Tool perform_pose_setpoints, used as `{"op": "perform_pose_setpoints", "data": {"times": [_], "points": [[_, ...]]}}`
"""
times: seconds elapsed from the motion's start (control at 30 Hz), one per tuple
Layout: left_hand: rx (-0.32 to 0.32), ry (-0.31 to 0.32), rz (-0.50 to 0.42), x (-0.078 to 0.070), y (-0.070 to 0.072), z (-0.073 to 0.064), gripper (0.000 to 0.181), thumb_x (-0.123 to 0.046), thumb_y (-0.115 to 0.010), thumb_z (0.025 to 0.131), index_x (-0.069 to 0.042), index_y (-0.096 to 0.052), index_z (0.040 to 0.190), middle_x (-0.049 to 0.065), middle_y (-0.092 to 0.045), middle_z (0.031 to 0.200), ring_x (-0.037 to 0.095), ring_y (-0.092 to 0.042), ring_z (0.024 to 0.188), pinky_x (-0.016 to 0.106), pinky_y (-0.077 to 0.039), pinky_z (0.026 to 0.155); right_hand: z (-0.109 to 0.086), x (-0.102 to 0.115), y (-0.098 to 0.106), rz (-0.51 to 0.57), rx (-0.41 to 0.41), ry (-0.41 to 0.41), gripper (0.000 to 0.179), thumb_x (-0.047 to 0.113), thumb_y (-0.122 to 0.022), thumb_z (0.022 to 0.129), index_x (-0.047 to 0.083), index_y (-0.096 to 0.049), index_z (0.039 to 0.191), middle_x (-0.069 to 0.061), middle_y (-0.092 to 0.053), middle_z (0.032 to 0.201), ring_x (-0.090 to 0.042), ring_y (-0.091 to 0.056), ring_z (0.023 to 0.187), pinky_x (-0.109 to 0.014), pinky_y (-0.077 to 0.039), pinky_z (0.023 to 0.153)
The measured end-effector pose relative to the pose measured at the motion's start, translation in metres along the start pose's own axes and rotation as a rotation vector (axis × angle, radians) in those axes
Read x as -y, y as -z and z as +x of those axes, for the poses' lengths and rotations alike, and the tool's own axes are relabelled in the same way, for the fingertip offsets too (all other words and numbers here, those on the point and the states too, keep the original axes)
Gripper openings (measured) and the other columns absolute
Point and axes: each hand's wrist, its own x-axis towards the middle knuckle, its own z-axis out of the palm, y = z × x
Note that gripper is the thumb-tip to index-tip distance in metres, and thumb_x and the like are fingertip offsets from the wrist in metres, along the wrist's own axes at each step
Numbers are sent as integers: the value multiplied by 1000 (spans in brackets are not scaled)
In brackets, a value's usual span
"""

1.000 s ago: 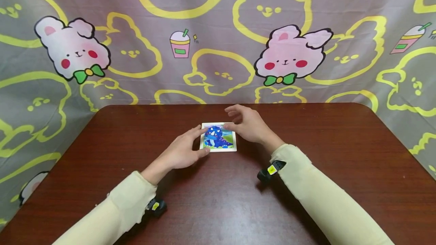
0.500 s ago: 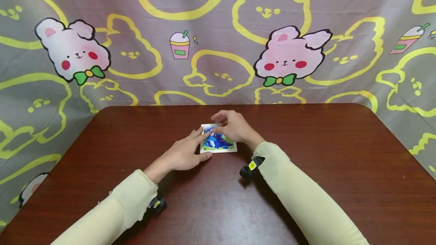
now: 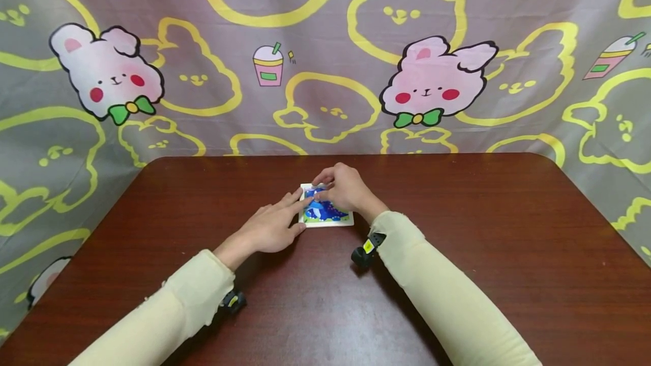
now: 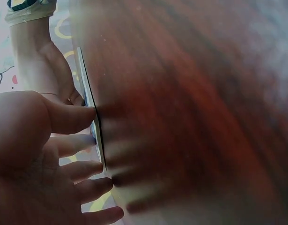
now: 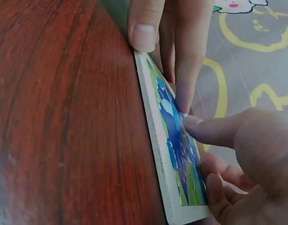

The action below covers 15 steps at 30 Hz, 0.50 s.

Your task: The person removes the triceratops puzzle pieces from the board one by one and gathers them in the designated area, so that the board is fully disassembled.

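A small square picture puzzle (image 3: 330, 212) with a white frame and a blue dinosaur lies flat on the table. My left hand (image 3: 272, 227) is at its left side with fingers extended. The left index fingertip touches the picture and the thumb rests at the near left corner. From the right, my right hand (image 3: 346, 188) reaches over the upper part of the picture. In the right wrist view the right thumb (image 5: 200, 126) presses on the puzzle beside the left index finger, while the other fingers bend loosely at the far edge. The right hand hides part of the picture.
The dark red-brown wooden table (image 3: 325, 309) has rounded far corners. Behind it hangs a grey curtain (image 3: 325, 44) printed with cartoon animals and drinks. Both wrists wear a small black camera (image 3: 362, 256).
My right hand has moved left and in over the puzzle, bringing its thumb onto the picture. My left thumb has shifted slightly at the near left corner. The puzzle stays in place.
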Motion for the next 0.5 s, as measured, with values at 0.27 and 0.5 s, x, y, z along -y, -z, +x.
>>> {"op": "perform_pose_setpoints", "data": {"times": [0.27, 0.5], "points": [[-20, 8, 12, -2, -1, 3, 62, -29, -57, 109, -18, -36, 167, 10, -16, 179, 37, -22, 165, 66, -28, 128, 0, 0, -1, -45, -25, -37, 19, 23, -85, 92, 19, -85, 110, -8, -63, 119, -25, -63, 108, -40, -54, 96], [-28, 9, -2, -3, -2, 2, 61, -25, -58, 109, -17, -38, 166, 10, -20, 179, 38, -22, 164, 68, -28, 127, 3, 3, -3, -50, -22, -59, 22, 24, -84, 92, 19, -85, 113, -6, -64, 118, -23, -62, 106, -39, -54, 94]]}}
